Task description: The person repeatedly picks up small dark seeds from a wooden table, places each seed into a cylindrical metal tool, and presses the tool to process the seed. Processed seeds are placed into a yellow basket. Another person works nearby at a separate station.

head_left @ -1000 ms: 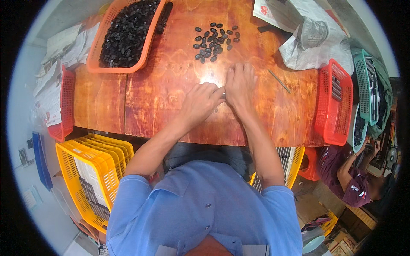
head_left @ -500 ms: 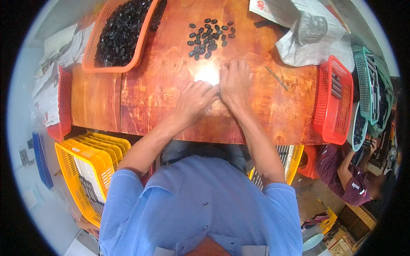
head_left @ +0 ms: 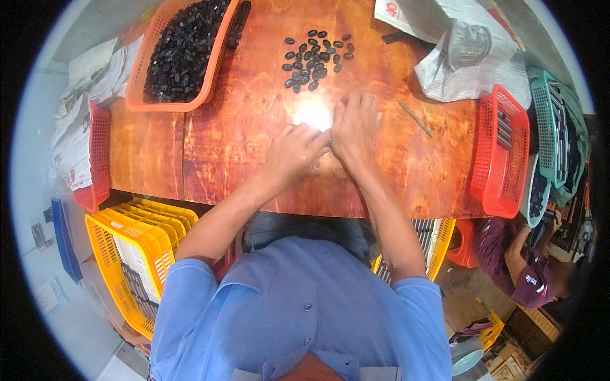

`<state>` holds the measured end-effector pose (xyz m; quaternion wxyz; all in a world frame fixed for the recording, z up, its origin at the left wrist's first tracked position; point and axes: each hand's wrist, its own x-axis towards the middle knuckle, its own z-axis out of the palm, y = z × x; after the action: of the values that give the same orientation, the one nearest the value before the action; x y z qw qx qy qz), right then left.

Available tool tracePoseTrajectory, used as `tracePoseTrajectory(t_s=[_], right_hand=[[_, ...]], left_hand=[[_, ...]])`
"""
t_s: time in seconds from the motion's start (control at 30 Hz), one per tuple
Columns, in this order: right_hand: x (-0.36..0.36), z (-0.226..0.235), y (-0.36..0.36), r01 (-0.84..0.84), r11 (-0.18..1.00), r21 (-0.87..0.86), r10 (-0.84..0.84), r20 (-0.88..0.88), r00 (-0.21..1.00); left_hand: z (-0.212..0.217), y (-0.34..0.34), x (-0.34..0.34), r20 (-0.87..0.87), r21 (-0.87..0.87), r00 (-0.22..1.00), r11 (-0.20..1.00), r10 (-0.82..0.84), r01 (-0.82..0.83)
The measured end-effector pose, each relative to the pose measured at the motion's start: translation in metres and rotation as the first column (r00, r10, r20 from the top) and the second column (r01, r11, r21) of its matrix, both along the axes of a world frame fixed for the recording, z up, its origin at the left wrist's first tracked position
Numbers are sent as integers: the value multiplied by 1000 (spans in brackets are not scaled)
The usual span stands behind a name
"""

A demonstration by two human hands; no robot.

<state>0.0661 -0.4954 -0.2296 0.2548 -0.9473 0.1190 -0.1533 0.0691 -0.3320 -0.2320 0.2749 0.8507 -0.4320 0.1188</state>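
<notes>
My left hand (head_left: 293,152) rests low on the reddish-brown wooden table (head_left: 232,149), its fingers closed in a pinch toward the right hand. Right against it lies my right hand (head_left: 356,130), knuckles up, fingers bent and pressed together. A tiny dark bit shows where the two hands meet; what they hold is too small and covered to name. Beyond them, several small black oval pieces (head_left: 313,56) are spread in a loose cluster. To the right of my right hand lies a thin rod (head_left: 416,119).
An orange basket (head_left: 130,82) full of dark pieces (head_left: 178,60) stands far left. Newspaper (head_left: 454,66) covers the far right. Red (head_left: 486,190) and green (head_left: 543,120) baskets hold rods. A yellow crate (head_left: 95,222) sits lower left. Another person (head_left: 508,251) is at lower right.
The whole view has shifted slightly right and down. Both hands keep touching at about the same spot on the table, and the oval pieces look unmoved.
</notes>
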Motion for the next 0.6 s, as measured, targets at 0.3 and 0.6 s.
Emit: tracePoseTrajectory(t_s=[0.3, 0.6], right_hand=[[10, -10, -6, 26, 997, 67, -31, 86, 996], [-1, -3, -13, -73, 752, 655, -117, 242, 963]], left_hand=[[18, -3, 5, -30, 68, 999, 998, 20, -18], [28, -4, 27, -677, -349, 720, 793, 156, -500]])
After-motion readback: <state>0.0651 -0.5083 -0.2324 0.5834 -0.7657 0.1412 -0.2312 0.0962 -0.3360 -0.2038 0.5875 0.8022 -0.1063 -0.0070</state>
